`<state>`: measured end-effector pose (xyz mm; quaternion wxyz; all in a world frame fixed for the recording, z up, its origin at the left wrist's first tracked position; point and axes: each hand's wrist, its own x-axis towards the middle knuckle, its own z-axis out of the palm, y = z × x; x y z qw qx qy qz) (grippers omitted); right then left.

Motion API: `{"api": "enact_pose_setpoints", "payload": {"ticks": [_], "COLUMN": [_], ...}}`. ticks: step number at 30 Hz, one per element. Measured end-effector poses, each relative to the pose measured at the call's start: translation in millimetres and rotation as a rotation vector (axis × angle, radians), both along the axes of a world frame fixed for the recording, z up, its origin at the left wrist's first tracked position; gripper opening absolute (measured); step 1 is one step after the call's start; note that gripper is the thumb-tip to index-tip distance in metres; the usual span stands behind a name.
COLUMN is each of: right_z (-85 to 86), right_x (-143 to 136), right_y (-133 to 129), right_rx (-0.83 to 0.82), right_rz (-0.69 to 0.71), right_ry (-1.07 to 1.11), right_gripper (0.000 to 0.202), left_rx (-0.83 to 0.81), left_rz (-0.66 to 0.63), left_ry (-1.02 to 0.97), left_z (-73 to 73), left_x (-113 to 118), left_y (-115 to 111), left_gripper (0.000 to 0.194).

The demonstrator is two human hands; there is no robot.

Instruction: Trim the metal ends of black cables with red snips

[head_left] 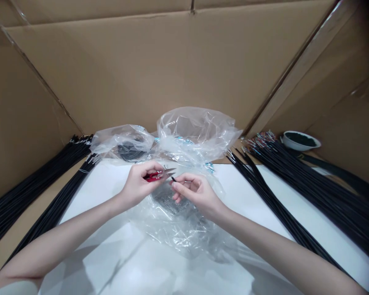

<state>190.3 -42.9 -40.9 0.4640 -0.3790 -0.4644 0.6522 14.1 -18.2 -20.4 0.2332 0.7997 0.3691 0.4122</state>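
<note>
My left hand (140, 184) is closed around a pair of red-handled thread snips (153, 176), their pointed metal blades toward the right. Just beside the blade tips, my right hand (193, 190) pinches a short piece of black cable (173, 179) between thumb and fingertips. Whether the blades touch the cable is too small to tell. Below both hands lies an opened clear plastic bag (184, 229), with a grey mass of small bits (170, 200) showing in it.
Black cable bundles (39, 180) lie along the left, and more cable bundles (313, 188) along the right. Behind the hands are crumpled clear bags (197, 127). A white bowl (290, 144) with dark green contents stands at the back right. Cardboard walls (135, 69) enclose the white work surface (117, 262).
</note>
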Motion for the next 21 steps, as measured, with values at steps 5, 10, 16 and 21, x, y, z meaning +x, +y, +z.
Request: {"api": "enact_pose_setpoints", "payload": {"ticks": [5,10,16,21], "right_z": [1.8,1.6,2.6,7.3], "right_x": [-1,-3,-6,-5], "right_y": [-1,2,4,4], "right_rx": [0.014,0.021,0.027,0.013], "right_rz": [-0.037,-0.066,-0.069,-0.096], "right_ry": [0.030,0.025,0.069,0.062], "right_gripper": [0.025,0.026,0.027,0.027], "left_rx": [0.414,0.054,0.098,0.607], "left_rz": [-0.140,0.019,0.014,-0.089], "left_ry": [0.127,0.047,0.078,0.242], "left_z": [-1.8,7.6,9.6,3.6], "left_x": [-8,-8,2,-2], "left_y": [1,2,1,4], "left_gripper": [0.010,0.018,0.004,0.017]}}
